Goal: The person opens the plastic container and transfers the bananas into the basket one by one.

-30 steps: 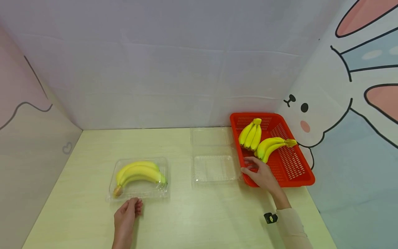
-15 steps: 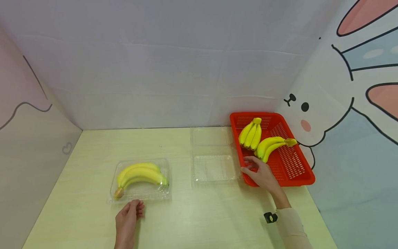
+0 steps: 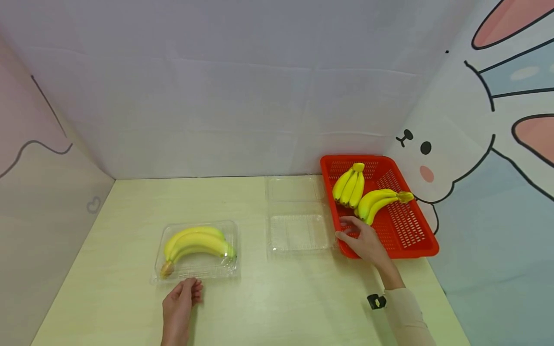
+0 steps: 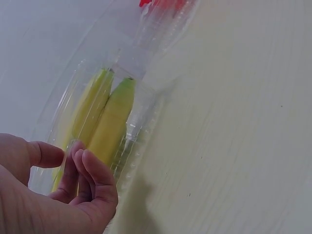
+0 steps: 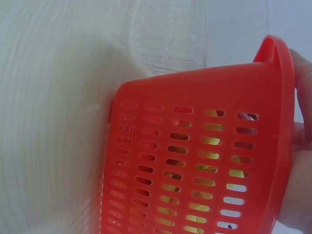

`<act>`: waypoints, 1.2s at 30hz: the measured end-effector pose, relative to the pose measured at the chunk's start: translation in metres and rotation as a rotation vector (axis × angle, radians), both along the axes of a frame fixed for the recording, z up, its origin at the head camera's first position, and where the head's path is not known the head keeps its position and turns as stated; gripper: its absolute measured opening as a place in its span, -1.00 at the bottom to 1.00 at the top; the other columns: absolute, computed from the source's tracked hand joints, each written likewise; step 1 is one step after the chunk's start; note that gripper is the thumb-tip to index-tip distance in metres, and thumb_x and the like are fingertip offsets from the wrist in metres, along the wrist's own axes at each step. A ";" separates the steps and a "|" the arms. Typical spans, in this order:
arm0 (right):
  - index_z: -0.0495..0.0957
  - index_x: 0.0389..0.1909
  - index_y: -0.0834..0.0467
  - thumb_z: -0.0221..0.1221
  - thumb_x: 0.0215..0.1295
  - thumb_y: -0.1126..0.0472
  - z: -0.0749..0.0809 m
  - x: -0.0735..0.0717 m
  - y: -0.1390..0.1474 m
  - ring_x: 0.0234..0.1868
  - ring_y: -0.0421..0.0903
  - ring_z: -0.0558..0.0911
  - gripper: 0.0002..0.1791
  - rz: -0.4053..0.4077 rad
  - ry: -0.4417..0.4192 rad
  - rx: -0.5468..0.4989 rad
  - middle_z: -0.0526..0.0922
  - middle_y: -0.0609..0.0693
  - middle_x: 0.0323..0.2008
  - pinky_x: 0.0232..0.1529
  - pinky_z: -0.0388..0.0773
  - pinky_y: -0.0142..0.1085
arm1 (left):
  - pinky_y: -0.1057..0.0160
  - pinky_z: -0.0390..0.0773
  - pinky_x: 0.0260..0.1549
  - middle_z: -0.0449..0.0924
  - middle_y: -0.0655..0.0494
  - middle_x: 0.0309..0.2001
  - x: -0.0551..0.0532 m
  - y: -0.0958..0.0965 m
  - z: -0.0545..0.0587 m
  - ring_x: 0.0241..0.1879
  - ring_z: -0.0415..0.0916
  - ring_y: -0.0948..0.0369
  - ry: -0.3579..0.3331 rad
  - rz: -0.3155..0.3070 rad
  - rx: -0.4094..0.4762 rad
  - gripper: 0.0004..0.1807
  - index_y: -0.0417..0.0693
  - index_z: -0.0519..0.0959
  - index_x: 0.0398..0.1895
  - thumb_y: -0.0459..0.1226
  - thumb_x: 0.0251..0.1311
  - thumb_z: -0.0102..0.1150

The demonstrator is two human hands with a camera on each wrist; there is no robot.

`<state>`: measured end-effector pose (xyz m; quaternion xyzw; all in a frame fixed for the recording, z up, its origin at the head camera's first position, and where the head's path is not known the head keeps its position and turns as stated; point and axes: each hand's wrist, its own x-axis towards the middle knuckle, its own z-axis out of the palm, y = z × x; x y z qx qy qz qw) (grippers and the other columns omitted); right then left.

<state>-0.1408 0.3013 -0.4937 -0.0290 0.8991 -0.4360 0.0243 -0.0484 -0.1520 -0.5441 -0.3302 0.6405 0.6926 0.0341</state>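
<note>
At the left of the table in the head view, a clear plastic box (image 3: 196,273) holds a bunch of bananas (image 3: 199,242). My left hand (image 3: 181,303) pinches the box's near edge between thumb and curled fingers; the left wrist view shows its thumb (image 4: 48,155) close to the fingertips. My right hand (image 3: 363,242) reaches over the near left corner of a red basket (image 3: 402,226) and holds its rim. Inside the basket lie one bunch of bananas (image 3: 349,187) with its stem upward and another bunch (image 3: 375,202) with its stem to the right. The basket wall hides part of my right hand in the right wrist view.
A second clear plastic box (image 3: 298,235) lies unfolded on the table (image 3: 268,307), with its lid (image 3: 295,189) toward the back wall and its right side against the basket. White cloth walls (image 3: 216,120) close off the back and sides.
My left hand and the box with the bananas have shifted slightly to the right and toward me. My right hand and the red basket stay in place.
</note>
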 end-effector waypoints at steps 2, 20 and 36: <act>0.50 0.27 0.27 0.34 0.39 0.16 0.000 0.000 0.000 -0.05 0.07 0.64 -0.49 0.000 0.001 -0.002 0.64 0.20 0.09 -0.12 0.61 -0.37 | 0.38 0.62 -0.37 0.65 0.19 -0.40 0.000 0.001 0.000 -0.40 0.54 0.31 0.002 0.000 0.004 -0.70 -0.32 0.65 -0.15 -0.23 0.49 0.04; 0.49 0.28 0.27 0.34 0.38 0.18 0.004 0.001 -0.002 -0.03 0.09 0.64 -0.48 -0.004 -0.002 -0.003 0.63 0.22 0.11 -0.11 0.61 -0.39 | 0.38 0.62 -0.39 0.65 0.18 -0.43 0.000 0.001 0.000 -0.42 0.55 0.31 0.027 0.000 0.005 -0.71 -0.35 0.66 -0.17 -0.26 0.47 0.05; 0.50 0.27 0.27 0.35 0.38 0.17 0.002 0.001 -0.002 -0.03 0.09 0.64 -0.48 -0.007 -0.001 0.005 0.64 0.21 0.10 -0.10 0.60 -0.39 | 0.37 0.62 -0.39 0.65 0.18 -0.41 -0.001 0.002 -0.002 -0.41 0.54 0.30 0.009 -0.005 -0.008 -0.69 -0.35 0.65 -0.14 -0.24 0.47 0.06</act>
